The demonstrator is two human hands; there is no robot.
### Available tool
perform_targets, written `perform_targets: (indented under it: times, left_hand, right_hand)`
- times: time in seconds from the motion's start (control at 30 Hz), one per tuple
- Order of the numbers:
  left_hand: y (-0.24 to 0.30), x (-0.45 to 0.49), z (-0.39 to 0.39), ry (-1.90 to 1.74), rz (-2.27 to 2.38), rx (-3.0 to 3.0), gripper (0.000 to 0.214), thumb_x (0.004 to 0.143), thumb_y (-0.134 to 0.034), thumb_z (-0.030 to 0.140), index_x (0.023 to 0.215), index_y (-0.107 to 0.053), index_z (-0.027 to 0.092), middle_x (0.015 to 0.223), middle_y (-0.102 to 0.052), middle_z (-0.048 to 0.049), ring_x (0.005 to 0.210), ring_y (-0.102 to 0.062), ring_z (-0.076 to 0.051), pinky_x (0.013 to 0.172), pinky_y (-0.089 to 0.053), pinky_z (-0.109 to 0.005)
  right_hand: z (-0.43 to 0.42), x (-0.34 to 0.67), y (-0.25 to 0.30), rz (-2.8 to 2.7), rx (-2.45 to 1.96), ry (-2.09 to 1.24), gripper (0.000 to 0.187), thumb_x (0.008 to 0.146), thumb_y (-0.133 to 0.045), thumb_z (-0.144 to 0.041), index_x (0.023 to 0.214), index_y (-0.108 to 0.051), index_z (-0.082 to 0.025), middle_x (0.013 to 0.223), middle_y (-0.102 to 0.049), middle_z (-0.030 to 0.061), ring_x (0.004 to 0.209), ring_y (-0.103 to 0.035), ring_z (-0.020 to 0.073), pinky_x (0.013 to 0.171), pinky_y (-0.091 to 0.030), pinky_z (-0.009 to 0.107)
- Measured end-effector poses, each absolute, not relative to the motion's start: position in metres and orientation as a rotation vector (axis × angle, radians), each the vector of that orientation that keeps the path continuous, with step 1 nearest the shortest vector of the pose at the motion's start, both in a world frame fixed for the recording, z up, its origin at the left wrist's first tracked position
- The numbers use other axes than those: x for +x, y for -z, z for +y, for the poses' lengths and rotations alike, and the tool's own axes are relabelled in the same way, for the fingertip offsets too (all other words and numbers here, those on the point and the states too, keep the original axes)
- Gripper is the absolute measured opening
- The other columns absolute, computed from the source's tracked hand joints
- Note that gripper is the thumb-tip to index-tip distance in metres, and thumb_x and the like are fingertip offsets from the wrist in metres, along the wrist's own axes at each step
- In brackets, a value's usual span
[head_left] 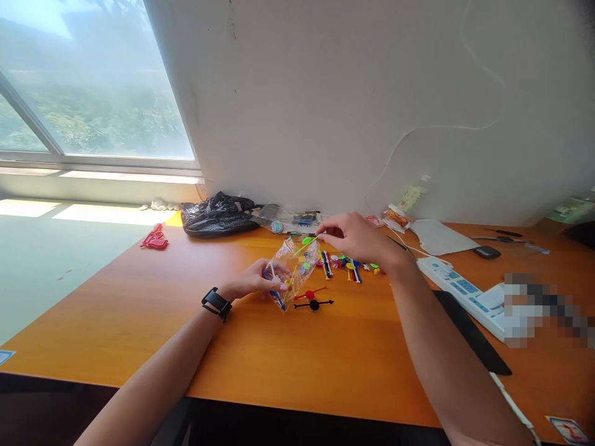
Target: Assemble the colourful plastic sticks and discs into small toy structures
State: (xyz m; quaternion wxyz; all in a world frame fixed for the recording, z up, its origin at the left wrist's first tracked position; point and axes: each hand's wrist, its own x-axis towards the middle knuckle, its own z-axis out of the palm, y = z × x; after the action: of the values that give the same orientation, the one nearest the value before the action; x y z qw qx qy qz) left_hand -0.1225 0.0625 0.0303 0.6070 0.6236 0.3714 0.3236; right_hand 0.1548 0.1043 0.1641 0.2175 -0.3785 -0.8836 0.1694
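From the head camera, the left hand (255, 282) is closed around the lower half of a clear bag (297, 267). It holds the bag tilted with the mouth up and away from the person, which seems meant to keep the coloured picks inside from sliding out. The right hand (356, 238), beyond the bag's mouth and to its right, pinches the far end of one green pick (307, 240) between thumb and forefinger, the other fingers loosely curled. The pick's disc end sits right at the bag's opening. Both forearms rest low over the tabletop (260, 353), which probably steadies such fine work.

Counted:
- One clear bag and one green pick are in hand.
- One red pick (310, 293) and one black pick (314, 304) lie just in front of the bag.
- To the right of the bag is a loose heap of picks (348, 265), too tangled to number.
- One watch (216, 302) is on the left wrist.
- Behind the bag to the left, against the wall, is one black bag (216, 214).
- Well to the right of the bag is one power strip (465, 291).
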Motion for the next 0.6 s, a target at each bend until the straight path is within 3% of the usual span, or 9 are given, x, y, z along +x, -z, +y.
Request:
perform_targets:
  times: [0.3, 0.5, 0.6]
  left_hand:
    - [-0.037, -0.115, 0.057, -0.680, 0.823, 1.545, 0.046, 0.069, -0.093, 0.031, 0.106, -0.074, 0.011, 0.091, -0.074, -0.0060, 0.078, -0.067, -0.017, 0.070, -0.054, -0.026]
    - [-0.044, -0.112, 0.052, -0.665, 0.768, 1.491, 0.039, 0.068, -0.094, 0.029, 0.096, -0.074, 0.010, 0.090, -0.075, -0.0085, 0.079, -0.071, -0.021, 0.073, -0.057, -0.030]
    - [-0.043, -0.112, 0.052, -0.680, 0.738, 1.485, 0.042, 0.068, -0.094, 0.029, 0.100, -0.075, 0.010, 0.089, -0.076, -0.0087, 0.078, -0.072, -0.022, 0.073, -0.058, -0.031]
  right_hand:
    - [0.102, 0.136, -0.152, -2.691, -0.814, -0.573, 0.022, 0.091, -0.056, -0.018, 0.094, -0.078, -0.021, 0.093, -0.076, 0.0047, 0.072, -0.059, 0.0161, 0.065, -0.038, 0.029]
    - [0.103, 0.137, -0.149, -2.798, -0.710, -0.719, 0.019, 0.092, -0.054, -0.018, 0.084, -0.071, -0.020, 0.076, -0.066, 0.0004, 0.065, -0.051, 0.0133, 0.061, -0.034, 0.028]
    - [0.102, 0.136, -0.151, -2.803, -0.698, -0.747, 0.018, 0.092, -0.053, -0.018, 0.078, -0.064, -0.019, 0.072, -0.059, -0.0012, 0.063, -0.046, 0.0119, 0.060, -0.032, 0.027]
